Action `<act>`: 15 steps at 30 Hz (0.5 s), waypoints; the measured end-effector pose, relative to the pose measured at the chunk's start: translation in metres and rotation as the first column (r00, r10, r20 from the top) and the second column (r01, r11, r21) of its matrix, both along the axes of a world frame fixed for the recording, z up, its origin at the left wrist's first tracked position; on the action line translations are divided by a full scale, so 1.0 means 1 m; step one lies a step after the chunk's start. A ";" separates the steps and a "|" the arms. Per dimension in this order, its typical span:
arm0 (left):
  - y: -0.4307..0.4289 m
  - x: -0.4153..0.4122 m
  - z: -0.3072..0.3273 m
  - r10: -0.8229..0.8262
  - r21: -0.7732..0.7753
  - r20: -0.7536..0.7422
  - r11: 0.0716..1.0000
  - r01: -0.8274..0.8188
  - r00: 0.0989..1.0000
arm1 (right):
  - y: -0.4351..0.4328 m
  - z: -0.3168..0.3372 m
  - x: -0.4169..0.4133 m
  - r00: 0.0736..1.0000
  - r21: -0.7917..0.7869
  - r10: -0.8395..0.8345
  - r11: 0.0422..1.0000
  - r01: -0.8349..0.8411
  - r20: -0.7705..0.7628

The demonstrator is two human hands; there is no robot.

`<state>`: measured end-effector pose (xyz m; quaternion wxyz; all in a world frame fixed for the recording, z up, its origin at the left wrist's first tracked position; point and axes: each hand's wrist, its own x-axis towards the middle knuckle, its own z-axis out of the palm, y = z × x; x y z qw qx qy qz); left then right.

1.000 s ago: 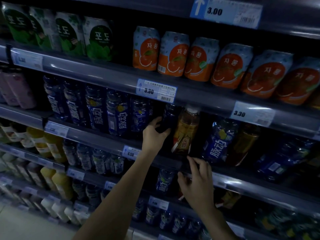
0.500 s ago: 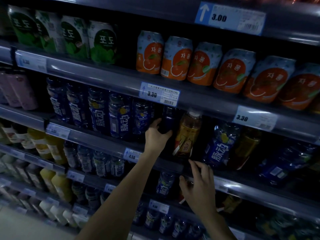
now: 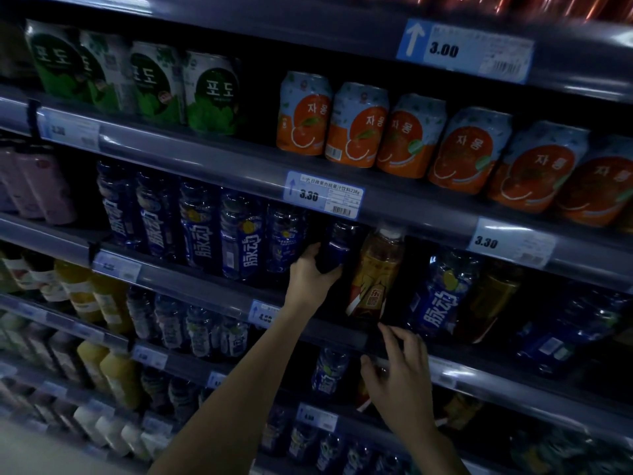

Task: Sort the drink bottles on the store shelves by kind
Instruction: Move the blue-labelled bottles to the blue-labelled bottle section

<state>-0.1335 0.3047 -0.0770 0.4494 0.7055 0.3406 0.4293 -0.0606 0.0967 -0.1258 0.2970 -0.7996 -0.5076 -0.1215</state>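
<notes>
My left hand (image 3: pixel 310 277) grips a dark blue bottle (image 3: pixel 337 246) standing on the middle shelf, at the right end of a row of blue bottles (image 3: pixel 202 231). Right beside it stands an amber tea bottle (image 3: pixel 375 272) with a yellow and red label and a white cap. Further right are another blue bottle (image 3: pixel 442 296) and a brown tea bottle (image 3: pixel 489 299), both leaning. My right hand (image 3: pixel 399 378) hovers with fingers spread at the shelf's front rail (image 3: pixel 479 371), below the amber bottle, holding nothing.
Green cans (image 3: pixel 154 84) and orange cans (image 3: pixel 411 132) fill the shelf above. Yellow juice bottles (image 3: pixel 102 303) and small blue bottles (image 3: pixel 191 323) stand on lower shelves. Price tags (image 3: pixel 323 195) hang along the rails. A blue bottle (image 3: pixel 575 330) lies tipped at the far right.
My view has shifted slightly. My left hand stays closed on the dark blue bottle, and my right hand stays at the rail with little movement.
</notes>
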 end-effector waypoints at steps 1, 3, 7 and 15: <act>0.000 -0.004 0.000 -0.010 -0.002 0.000 1.000 0.010 1.000 | 0.000 0.000 0.000 1.000 0.001 -0.001 1.000 0.001 -0.003; -0.001 -0.012 -0.001 -0.028 -0.016 -0.013 0.999 0.028 1.000 | 0.000 0.001 -0.001 1.000 0.000 -0.005 1.000 0.005 -0.010; -0.003 -0.028 -0.007 -0.073 -0.051 -0.006 0.996 0.072 0.997 | 0.000 0.002 -0.003 1.000 0.004 -0.012 1.000 0.012 -0.013; 0.001 -0.042 -0.009 -0.152 -0.130 -0.021 0.980 0.148 0.988 | -0.001 0.003 -0.003 1.000 -0.003 -0.019 1.000 0.019 -0.011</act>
